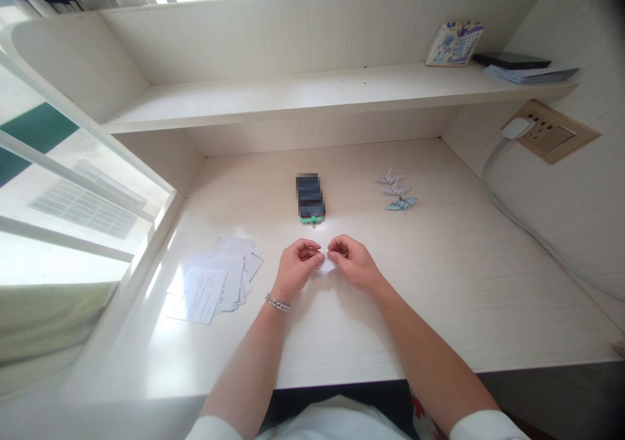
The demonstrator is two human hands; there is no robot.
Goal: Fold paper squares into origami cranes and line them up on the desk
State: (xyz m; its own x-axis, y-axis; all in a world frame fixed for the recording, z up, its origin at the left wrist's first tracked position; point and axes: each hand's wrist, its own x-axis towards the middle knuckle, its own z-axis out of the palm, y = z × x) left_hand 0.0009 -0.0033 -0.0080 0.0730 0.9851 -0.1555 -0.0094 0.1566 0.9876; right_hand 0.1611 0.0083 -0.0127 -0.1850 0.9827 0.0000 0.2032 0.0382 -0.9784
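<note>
Both hands meet over the middle of the white desk (439, 297). My left hand (297, 265), with a chain bracelet on its wrist, and my right hand (352, 263) are each closed in a pinch on a small white piece of paper (325, 263) held between them just above the desk. Most of the paper is hidden by the fingers. A phone in a green case (310, 198) lies just beyond the hands.
A loose pile of white paper slips (215, 285) lies to the left. Three small folded paper cranes (398, 191) sit at the back right. A shelf (293, 95) above carries a packet and books. A wall socket with a cable (537, 134) is on the right.
</note>
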